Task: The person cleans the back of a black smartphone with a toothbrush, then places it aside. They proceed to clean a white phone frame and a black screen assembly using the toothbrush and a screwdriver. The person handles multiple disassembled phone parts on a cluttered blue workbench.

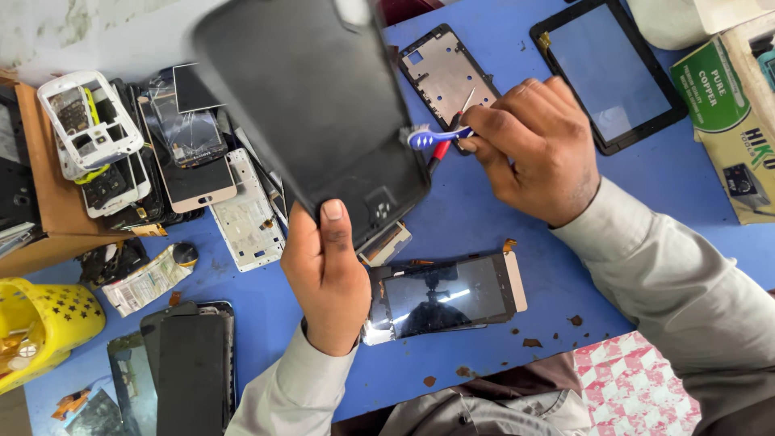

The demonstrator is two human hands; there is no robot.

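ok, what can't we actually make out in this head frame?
- Black back cover, head view: motion-blurred, top cut off by the frame edge.
- Toothbrush: handle hidden inside the right hand.
- Phone parts under the cover: hidden by it and the left hand.
- Yellow basket: cut off at the left edge.

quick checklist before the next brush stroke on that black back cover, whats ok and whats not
1. Left hand grips large black plastic back cover at its lower edge, thumb on top: ok.
2. Right hand holds blue-and-white toothbrush, plus a thin red-handled tool: ok.
3. Bristles touching cover's right edge: cannot tell, cover is blurred.
4. Cover lifted above the blue table: ok.
5. Space beneath: not ok, gold-edged phone screen and a metal phone frame lie close.
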